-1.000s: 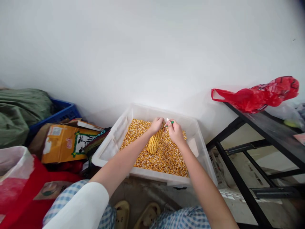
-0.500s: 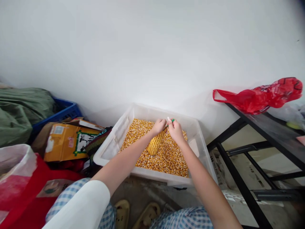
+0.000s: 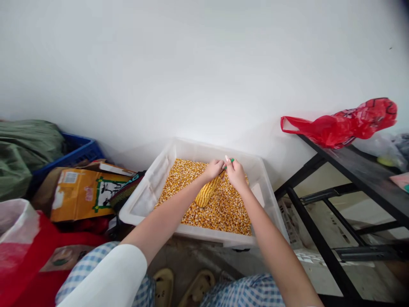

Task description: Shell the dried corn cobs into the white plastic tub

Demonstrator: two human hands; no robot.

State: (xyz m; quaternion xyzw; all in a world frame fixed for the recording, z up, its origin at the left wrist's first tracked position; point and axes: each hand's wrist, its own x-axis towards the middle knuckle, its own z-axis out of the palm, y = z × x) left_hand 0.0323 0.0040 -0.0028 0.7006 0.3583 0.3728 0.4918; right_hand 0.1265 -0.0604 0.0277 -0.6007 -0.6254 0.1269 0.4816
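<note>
Over a translucent plastic bin, my left hand is closed around the upper end of an ear of corn. The ear slants, its yellow lower end close above or on the loose corn kernels in the bin; I cannot tell if it touches them. Close beside it, my right hand is closed on a small tool with a green handle. Fingers hide most of the tool, so its exact kind does not show. The tool meets the ear's top between my two hands.
A white wall rises behind the bin. At left are an orange cardboard box, a blue crate with a green bag, and a red bag. At right, a red plastic bag lies on a black metal-framed rack. Slippers show below.
The view has shifted slightly. My hands stay together at the ear's top with nearly the same grip, and the ear leans a little more to the left.
</note>
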